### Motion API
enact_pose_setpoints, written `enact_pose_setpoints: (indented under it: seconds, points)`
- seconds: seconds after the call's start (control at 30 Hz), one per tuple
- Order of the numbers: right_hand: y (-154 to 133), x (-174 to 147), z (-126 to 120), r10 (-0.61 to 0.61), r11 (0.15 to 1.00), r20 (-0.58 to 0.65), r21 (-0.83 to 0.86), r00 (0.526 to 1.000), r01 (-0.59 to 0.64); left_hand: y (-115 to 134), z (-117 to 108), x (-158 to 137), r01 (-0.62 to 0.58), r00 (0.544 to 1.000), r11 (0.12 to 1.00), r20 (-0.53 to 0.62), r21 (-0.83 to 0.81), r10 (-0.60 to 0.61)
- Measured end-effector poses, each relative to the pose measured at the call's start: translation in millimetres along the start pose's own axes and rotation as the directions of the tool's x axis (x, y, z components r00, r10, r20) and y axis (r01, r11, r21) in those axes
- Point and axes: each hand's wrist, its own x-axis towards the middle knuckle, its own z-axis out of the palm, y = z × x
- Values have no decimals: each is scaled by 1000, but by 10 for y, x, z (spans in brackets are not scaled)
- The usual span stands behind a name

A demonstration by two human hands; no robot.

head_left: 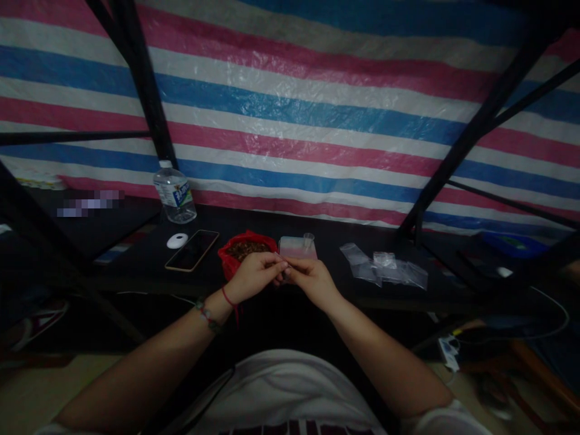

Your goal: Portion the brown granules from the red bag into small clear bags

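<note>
My left hand (252,275) and my right hand (316,283) meet in front of my body, just over the near edge of the black table (154,281). Both are closed, with fingertips pinched together; whatever lies between them is too small and dark to make out. Right behind my left hand is an open red bag (228,266) filled with small brown pieces (247,248). A flat, pale square object (290,244) lies behind my right hand, and a small clear cup (309,240) stands on it. To the right lie several clear plastic bags (399,273), loosely overlapping.
At the left are a phone (193,251), a white round object (177,241) and a large clear bottle (176,194). Black metal posts (151,103) slant up on both sides before a striped plastic sheet (290,121). A blue tray-like object (514,244) sits far right.
</note>
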Motion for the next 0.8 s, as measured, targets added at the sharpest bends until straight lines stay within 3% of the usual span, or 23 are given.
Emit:
enact_pose_setpoints:
  seconds: [0.1,0.2,0.37,0.47,0.57,0.67,0.8]
  points:
    - [-37,6,-62,29,997,17,-76,999,-28,5,-5,-7,-24,1000,997,11,77,23]
    - [-82,-4,-115,-24,938,-8,-346,1000,20,34,-15,-18,-47,999,988,33,147,42]
    - [-163,-68,-74,-225,619,-15,-775,974,131,89,-9,-44,-84,997,938,26,336,79]
    - [-180,-117,14,-280,472,14,-868,960,151,110,5,-64,-99,995,911,15,399,101]
    - [-170,-139,62,-325,391,2,-910,946,137,116,11,-88,-83,996,910,15,407,84]
    - [-177,-127,29,-361,394,-81,-916,929,73,116,3,-105,-47,999,904,33,425,37]
    - [-219,-100,-47,-332,600,-146,-795,932,89,154,-48,-94,-99,994,865,9,492,108]
